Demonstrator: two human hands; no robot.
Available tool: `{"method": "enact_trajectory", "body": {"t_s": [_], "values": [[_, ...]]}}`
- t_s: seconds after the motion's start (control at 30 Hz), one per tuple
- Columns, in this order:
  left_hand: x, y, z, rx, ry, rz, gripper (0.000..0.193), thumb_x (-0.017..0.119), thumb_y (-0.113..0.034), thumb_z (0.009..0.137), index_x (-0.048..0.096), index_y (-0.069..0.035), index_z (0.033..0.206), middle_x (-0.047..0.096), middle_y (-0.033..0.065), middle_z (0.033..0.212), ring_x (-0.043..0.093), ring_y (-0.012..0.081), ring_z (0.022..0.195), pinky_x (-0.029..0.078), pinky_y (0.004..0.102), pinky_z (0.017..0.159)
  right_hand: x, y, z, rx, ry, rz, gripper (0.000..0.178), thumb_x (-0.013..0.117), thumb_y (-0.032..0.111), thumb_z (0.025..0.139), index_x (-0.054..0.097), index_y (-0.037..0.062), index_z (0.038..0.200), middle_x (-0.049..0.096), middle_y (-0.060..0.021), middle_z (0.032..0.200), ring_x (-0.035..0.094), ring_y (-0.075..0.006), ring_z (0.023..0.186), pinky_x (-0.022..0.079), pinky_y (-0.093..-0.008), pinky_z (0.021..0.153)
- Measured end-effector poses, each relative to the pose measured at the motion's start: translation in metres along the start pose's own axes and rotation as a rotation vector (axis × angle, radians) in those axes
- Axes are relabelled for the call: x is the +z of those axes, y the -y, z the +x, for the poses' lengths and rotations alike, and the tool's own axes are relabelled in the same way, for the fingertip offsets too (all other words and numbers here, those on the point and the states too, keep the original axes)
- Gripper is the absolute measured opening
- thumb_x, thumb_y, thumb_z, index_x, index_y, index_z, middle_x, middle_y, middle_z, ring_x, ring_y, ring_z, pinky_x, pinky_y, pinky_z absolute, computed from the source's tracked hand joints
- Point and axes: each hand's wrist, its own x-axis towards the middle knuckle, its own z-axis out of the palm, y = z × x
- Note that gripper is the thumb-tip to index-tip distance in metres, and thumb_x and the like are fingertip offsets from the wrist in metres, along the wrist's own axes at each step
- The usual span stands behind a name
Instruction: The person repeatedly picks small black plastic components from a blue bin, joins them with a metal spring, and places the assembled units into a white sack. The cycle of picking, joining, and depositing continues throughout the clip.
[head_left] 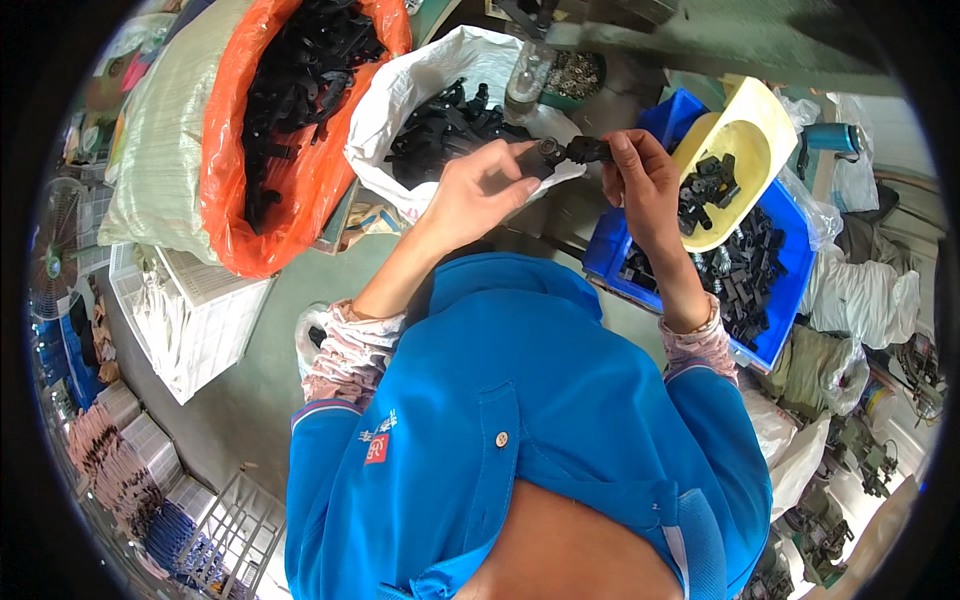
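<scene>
My left hand (468,200) pinches a black plastic part with a round, hollow end (543,157) between thumb and fingers. Close to that end, my right hand (645,178) grips a smaller black plastic piece (589,150) by the fingertips. The two pieces nearly meet; whether they touch I cannot tell. Just beyond my left hand, a white woven bag (368,112) stands open, heaped with black plastic parts. Beside my right hand, a yellow tray (768,135) holds small black pieces. It rests on a blue bin (797,245) filled with more of them.
An orange-lined sack (225,170) full of black parts lies at the far left. A clear bottle (528,78) and a green bowl of small metal bits (574,78) stand beyond the white bag. A white crate (195,330) is on the left, and plastic bags (860,290) hang right.
</scene>
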Motion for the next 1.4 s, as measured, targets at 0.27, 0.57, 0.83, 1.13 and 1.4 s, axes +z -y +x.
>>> {"method": "enact_trajectory", "body": {"t_s": [0.27,0.57,0.83,1.13,1.4], "values": [[-0.033,-0.002,0.017,0.080,0.053,0.077,0.018,0.071,-0.001,0.084,0.053,-0.002,0.080,0.068,0.0177,0.113,0.062,0.0190,0.108,0.047,0.0289,0.086,0.030,-0.004,0.022,-0.395,-0.103,-0.675,0.019,0.063,0.018,0.096,0.059,-0.0006,0.096,0.061,-0.0093,0.071,0.057,-0.0131,0.059,0.045,-0.0260,0.054],[-0.056,-0.011,0.041,0.142,0.134,0.170,0.019,0.071,-0.001,0.081,0.052,-0.001,0.076,0.066,0.0200,0.120,0.068,0.0189,0.091,0.052,0.0306,0.076,0.050,-0.001,0.033,-0.539,-0.092,-0.781,0.018,0.070,0.011,0.089,0.059,-0.0005,0.097,0.066,-0.0147,0.077,0.066,-0.0226,0.065,0.050,-0.0294,0.058],[-0.077,-0.015,0.074,0.366,0.155,0.485,0.022,0.075,-0.003,0.073,0.053,0.000,0.069,0.067,0.0170,0.117,0.067,0.0317,0.079,0.053,0.0348,0.069,0.067,-0.009,0.048,-0.646,-0.219,-0.754,0.020,0.072,0.008,0.087,0.060,-0.0016,0.099,0.068,-0.0161,0.083,0.069,-0.0245,0.071,0.053,-0.0300,0.063],[-0.084,-0.025,0.111,0.377,0.227,0.556,0.019,0.075,-0.010,0.078,0.058,-0.002,0.080,0.069,0.0088,0.086,0.060,0.0284,0.064,0.048,0.0343,0.057,0.064,-0.022,0.067,-0.627,-0.347,-0.691,0.020,0.071,0.010,0.089,0.062,-0.0021,0.101,0.068,-0.0139,0.081,0.066,-0.0186,0.067,0.051,-0.0270,0.061],[-0.086,-0.016,0.115,0.179,0.346,0.710,0.024,0.074,-0.021,0.081,0.061,-0.004,0.091,0.065,0.0096,0.078,0.061,0.0317,0.067,0.047,0.0373,0.061,0.058,-0.041,0.070,-0.296,-0.291,-0.466,0.021,0.055,0.017,0.100,0.059,-0.0015,0.109,0.066,-0.0052,0.080,0.054,-0.0060,0.064,0.044,-0.0205,0.056]]}}
